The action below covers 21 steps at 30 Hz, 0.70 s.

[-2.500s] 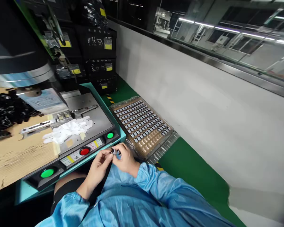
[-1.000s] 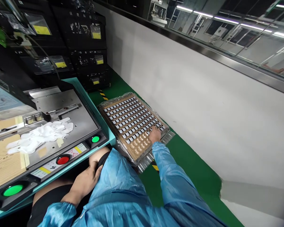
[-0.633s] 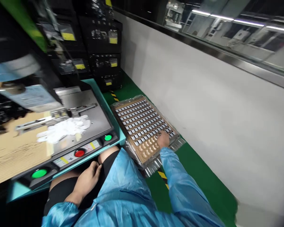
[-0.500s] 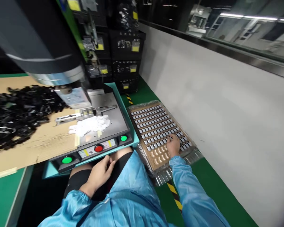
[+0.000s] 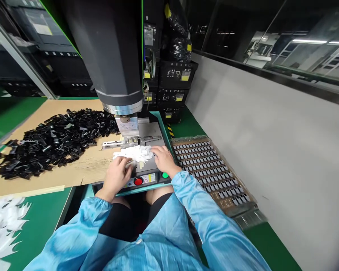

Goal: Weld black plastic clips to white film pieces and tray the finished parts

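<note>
A loose heap of thin white pieces point(image 5: 137, 152) lies on the metal plate point(image 5: 149, 130) of the press point(image 5: 127, 109). My left hand point(image 5: 117, 175) is at the near left side of the heap, its thumb and fingers curled together round the end of a white piece. On the heap's right side, my right hand point(image 5: 164, 160) reaches in with fingers stretched and tips touching the white pieces. Just behind the heap stands a small metal fixture point(image 5: 131, 141) with a slotted bar, directly under the press head.
Many black clip-like parts point(image 5: 59, 135) are piled on cardboard at left. More white pieces point(image 5: 2, 229) lie on the green table. A tray point(image 5: 211, 165) with rows of grey-white parts is at right. A red button point(image 5: 138, 181) and green button point(image 5: 165, 175) line the press front.
My right hand has left the tray and come over to the white heap. My left hand has risen from my lap to the heap. The view has swung left.
</note>
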Each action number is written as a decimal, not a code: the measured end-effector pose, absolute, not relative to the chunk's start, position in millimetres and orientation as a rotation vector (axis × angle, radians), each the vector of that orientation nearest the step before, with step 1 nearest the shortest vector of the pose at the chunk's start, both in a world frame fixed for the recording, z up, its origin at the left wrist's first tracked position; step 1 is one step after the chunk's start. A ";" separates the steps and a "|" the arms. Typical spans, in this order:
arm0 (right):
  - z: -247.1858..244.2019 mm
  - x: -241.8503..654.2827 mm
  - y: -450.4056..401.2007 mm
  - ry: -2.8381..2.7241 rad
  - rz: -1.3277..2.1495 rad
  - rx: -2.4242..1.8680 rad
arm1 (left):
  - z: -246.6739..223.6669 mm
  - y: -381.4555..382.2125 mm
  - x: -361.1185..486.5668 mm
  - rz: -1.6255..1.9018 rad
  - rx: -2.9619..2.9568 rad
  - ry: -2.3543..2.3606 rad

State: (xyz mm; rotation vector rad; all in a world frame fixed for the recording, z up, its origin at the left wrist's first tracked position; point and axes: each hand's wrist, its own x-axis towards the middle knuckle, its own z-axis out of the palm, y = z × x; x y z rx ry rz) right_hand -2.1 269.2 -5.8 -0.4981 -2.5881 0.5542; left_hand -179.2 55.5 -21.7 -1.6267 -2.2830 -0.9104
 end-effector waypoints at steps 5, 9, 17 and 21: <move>-18.7 -18.2 277.0 -2.630 0.502 -0.529 | -22.3 30.6 -204.8 -0.925 -1.532 -2.323; -24.8 -20.5 278.9 -2.585 0.497 -0.547 | -19.2 36.2 -199.4 -0.862 -1.713 -2.251; -33.1 -20.7 277.8 -2.452 0.439 -0.730 | -10.9 84.9 -185.1 -0.662 -1.859 -2.168; -32.8 -19.3 276.0 -2.431 0.387 -0.826 | 9.7 117.1 -190.3 -0.596 -1.886 -2.142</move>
